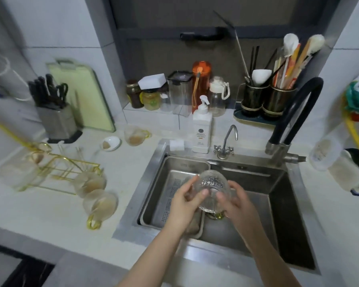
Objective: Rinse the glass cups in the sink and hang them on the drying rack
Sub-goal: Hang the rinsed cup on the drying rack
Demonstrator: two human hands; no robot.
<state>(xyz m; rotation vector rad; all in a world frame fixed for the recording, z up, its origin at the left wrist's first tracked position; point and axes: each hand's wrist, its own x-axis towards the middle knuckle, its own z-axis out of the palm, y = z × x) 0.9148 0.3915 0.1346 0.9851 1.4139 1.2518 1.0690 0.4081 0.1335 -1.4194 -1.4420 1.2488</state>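
Both hands' fingers (203, 192) grip the glass cup (214, 189) over the sink (278, 183), lying tilted, mouth toward camera

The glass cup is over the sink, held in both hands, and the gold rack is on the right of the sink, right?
Not quite. The head view shows the rack on the left of the sink. The cup is over the sink, held by the left hand and right hand.
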